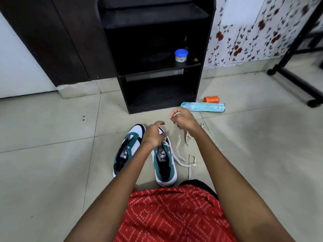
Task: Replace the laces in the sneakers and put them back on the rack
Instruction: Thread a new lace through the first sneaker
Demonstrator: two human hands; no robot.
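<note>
One black shoe rack point(158, 88) stands by the wall. Before it, on the floor tiles, a laceless sneaker point(128, 147) and a part-laced sneaker point(165, 165), both teal and white, are set side by side, "PUMA" legible on the tongues. The part-laced sneaker's white lace point(178, 158) is gripped by the curled left hand point(153, 135). A lace end point(175, 114) is pinched by the raised right hand point(184, 119).

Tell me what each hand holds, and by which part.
The right hand pinches a white lace near its end. The left hand curls over the laced sneaker; its hold cannot be told.
</note>
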